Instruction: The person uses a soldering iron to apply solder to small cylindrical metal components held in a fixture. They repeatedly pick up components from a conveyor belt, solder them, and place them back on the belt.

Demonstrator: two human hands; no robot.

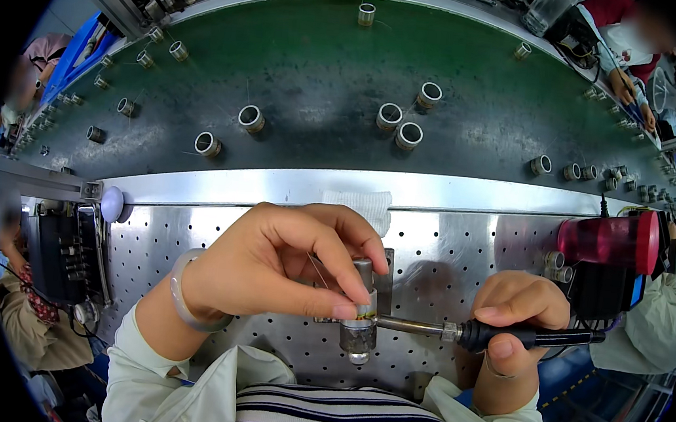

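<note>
My left hand pinches a small metal cylinder between thumb and fingers, just right of the middle of the perforated metal bench. A yellowish band circles the cylinder, and a thin wire rises by my fingers. The cylinder appears to sit around a metal rod with a rounded near end. My right hand is closed around the black handle of a soldering iron, which lies level and points left. Its tip reaches the cylinder's right side beside my left thumb; the exact contact point is too small to make out.
Beyond the perforated bench runs a green conveyor belt carrying several metal rings. A white cloth lies at the bench's far edge. At right stand a pink container and two rings; a black device stands left. Other people sit on both sides.
</note>
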